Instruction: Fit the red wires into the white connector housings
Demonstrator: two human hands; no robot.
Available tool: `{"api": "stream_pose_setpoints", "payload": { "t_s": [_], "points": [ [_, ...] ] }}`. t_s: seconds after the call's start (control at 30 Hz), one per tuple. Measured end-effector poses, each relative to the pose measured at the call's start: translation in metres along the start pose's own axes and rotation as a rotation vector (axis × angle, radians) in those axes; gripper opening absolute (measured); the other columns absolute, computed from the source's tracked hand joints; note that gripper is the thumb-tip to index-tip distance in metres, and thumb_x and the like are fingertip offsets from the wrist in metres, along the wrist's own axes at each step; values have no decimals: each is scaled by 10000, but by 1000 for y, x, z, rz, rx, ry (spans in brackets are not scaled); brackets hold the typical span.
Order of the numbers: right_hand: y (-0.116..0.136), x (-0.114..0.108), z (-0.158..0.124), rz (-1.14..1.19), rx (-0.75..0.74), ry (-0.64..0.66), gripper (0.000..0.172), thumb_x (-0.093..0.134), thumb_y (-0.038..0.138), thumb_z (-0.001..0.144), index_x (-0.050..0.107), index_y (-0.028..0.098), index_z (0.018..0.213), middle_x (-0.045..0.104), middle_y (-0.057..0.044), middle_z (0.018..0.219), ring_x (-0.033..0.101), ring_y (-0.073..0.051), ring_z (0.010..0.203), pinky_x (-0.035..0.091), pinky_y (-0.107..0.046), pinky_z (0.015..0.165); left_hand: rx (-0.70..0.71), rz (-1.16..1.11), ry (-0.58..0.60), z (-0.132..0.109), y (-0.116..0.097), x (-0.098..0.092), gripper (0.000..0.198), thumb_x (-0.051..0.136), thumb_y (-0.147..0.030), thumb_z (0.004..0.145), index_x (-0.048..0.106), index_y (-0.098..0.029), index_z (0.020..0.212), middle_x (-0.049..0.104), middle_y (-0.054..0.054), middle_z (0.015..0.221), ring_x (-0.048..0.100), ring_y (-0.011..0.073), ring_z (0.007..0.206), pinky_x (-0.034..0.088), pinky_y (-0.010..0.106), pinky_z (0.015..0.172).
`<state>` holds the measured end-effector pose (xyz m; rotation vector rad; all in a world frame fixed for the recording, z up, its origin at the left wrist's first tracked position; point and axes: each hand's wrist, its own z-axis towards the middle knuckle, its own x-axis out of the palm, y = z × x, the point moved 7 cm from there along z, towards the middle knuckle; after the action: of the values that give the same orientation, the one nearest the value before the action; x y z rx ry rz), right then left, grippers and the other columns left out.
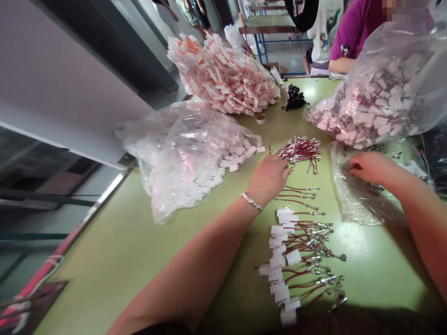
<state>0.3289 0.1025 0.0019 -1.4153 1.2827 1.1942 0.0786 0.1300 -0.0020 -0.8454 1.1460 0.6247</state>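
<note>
My left hand [268, 179] reaches over the table beside a pile of short red wires [299, 151] with metal ends. Its fingers are curled down and whatever they grip is hidden; one small metal end shows just past the fingertips. My right hand [372, 167] is closed in a pinch above a flat clear plastic bag [352, 204] with small metal parts on it. What that pinch holds is too small to tell. Between my forearms lies a column of white connectors [278, 260] with red wires and metal ends pointing right. Several loose red wires [296, 201] lie above it.
A clear bag of white connectors [188, 163] spills open at left. Behind it are heaped white-and-orange pieces [223, 79], a tape roll [260, 119] and black-tipped wires [295, 97]. Another full bag [380, 102] stands back right, near a person in a purple shirt [352, 32].
</note>
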Motion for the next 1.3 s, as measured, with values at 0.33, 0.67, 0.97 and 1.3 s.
{"api": "stream_pose_setpoints", "payload": {
  "t_s": [0.33, 0.67, 0.97, 1.3],
  "points": [
    [41, -9, -12, -9, -34, -72, 115, 537, 226, 780, 608, 189, 697, 639, -85, 710, 497, -156, 566, 251, -307, 511, 36, -88, -32, 6, 3, 4, 153, 468, -186, 890, 593, -147, 810, 577, 102, 894, 520, 226, 912, 434, 359, 838],
    [39, -2, -7, 24, -64, -32, 138, 522, 239, 819, 614, 190, 729, 647, -85, 781, 538, -180, 643, 306, -298, 558, 21, -113, 11, 7, -2, 6, 128, 469, -136, 864, 554, -143, 769, 567, 108, 887, 519, 226, 919, 427, 357, 848],
    [69, -17, -19, 523, -126, -230, 161, 495, 295, 862, 633, 211, 855, 639, -19, 690, 519, -152, 587, 379, -283, 575, -114, -576, -102, -7, -4, -14, 150, 403, -218, 907, 536, -176, 962, 539, -10, 678, 481, 120, 615, 391, 255, 597],
    [107, -13, -33, 895, -222, -310, 159, 509, 294, 860, 642, 214, 830, 645, 9, 736, 547, -131, 666, 434, -277, 654, 45, -572, 147, -21, -42, 0, 297, 386, -308, 917, 510, -185, 677, 482, -28, 616, 443, 114, 598, 354, 237, 550]
  ]
}}
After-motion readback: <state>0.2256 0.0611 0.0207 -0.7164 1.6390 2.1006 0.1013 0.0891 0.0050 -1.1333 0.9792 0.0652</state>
